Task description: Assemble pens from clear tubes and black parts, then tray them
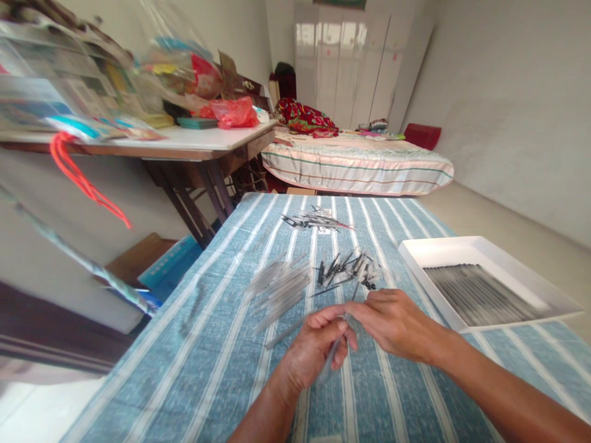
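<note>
My left hand (325,341) is closed round a thin, clear pen barrel (333,355), blurred, slanting up and away from me. My right hand (392,323) meets it at the upper part, its fingers pinched on the same barrel; a thin dark end sticks out beyond them. Just left of my hands lies a pile of clear, slender tubes (281,286), with one loose tube (286,334) close to my left knuckles. Beyond my fingers is a heap of small black and clear pen parts (348,269). Farther off, thin dark and clear sticks (316,219) lie in a loose bunch.
A white open box (443,246) at the right holds a row of dark slim pens (480,295). Everything rests on a blue striped cloth (212,363). Left stands a cluttered table (184,138) with a red cord (87,184) hanging down. Behind is a bed (360,163).
</note>
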Available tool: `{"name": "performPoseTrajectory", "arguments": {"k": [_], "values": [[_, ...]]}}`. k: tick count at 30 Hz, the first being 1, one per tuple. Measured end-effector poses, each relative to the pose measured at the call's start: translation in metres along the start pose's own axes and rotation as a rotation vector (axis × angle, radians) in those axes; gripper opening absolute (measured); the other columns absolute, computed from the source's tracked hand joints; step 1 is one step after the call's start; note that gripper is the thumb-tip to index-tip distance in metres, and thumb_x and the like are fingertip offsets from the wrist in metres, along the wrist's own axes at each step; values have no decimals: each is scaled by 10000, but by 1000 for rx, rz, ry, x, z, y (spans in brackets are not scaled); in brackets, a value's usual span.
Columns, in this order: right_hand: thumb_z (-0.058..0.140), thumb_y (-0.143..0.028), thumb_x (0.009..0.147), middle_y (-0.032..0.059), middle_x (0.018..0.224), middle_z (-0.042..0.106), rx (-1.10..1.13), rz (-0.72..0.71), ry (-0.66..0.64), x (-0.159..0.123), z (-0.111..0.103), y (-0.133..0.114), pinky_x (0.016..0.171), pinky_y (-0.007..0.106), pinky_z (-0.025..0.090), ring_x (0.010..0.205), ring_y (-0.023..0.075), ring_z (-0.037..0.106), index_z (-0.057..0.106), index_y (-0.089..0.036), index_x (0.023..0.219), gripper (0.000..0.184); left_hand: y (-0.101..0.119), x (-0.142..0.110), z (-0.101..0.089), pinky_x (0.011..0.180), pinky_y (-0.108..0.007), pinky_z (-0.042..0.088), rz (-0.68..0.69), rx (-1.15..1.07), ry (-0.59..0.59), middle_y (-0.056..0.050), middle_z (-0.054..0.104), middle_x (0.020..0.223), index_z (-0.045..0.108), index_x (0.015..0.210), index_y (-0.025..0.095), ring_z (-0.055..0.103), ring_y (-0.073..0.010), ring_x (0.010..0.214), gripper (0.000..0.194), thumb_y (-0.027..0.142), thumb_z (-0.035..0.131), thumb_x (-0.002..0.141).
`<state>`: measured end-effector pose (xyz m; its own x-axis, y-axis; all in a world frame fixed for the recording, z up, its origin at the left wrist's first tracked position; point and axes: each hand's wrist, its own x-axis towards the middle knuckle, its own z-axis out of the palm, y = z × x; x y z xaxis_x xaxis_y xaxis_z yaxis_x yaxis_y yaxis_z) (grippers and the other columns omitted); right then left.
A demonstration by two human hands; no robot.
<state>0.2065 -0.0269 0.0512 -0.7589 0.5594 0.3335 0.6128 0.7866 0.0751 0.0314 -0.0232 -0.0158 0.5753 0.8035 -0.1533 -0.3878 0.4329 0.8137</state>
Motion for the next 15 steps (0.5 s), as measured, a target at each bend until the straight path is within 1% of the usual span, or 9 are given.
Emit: {"name": "performPoseTrajectory", "arguments": {"k": [2,3,5,6,8,10,12,15], "values": [[409,-148,864,13,620,589,84,58,118,0,-1,3,564,240,356,562,124,518,565,-157,1002,208,2,-1,-1,350,-172,301,57,-37,47,-36,643,632,596,1069,149,455,-55,346,345,281,618,750],[407,-162,868,21,647,608,116,115,171,0,-1,6,575,234,367,576,122,532,572,-159,1008,216,4,-1,-2,361,-171,303,85,-53,65,-34,643,631,597,1066,161,456,-55,356,338,275,619,749],[417,-202,866,28,696,640,167,283,242,0,4,19,597,224,386,601,120,562,594,-169,984,215,8,-3,-3,368,-169,299,132,-70,85,-27,635,615,592,1073,177,438,-51,360,330,264,612,756],[429,-226,859,23,698,648,190,389,244,0,8,27,597,220,391,599,121,571,605,-176,963,211,10,-4,-3,366,-167,291,153,-73,92,-20,626,602,585,1090,185,423,-48,357,340,262,607,760],[453,-265,833,2,649,640,228,606,192,-2,19,48,564,213,387,552,119,562,625,-189,910,204,15,-6,-2,360,-163,276,181,-80,101,-3,607,581,555,1149,208,392,-43,351,386,265,596,770],[463,-285,808,-11,588,614,252,774,113,-7,32,69,532,208,372,527,122,546,639,-195,841,201,18,-8,-2,354,-159,265,187,-91,101,13,587,564,522,1196,233,369,-40,349,424,270,587,778],[467,-282,785,-12,567,601,277,887,42,-14,46,85,513,205,357,532,128,541,646,-194,789,200,19,-10,-1,351,-156,262,176,-96,84,20,573,548,525,1193,241,354,-38,349,413,272,579,785],[477,-256,758,-4,561,608,316,996,-35,-25,62,98,506,206,348,535,131,548,656,-182,767,194,19,-11,0,349,-154,262,155,-90,52,19,569,535,570,1130,232,342,-34,343,340,268,569,792]]}}
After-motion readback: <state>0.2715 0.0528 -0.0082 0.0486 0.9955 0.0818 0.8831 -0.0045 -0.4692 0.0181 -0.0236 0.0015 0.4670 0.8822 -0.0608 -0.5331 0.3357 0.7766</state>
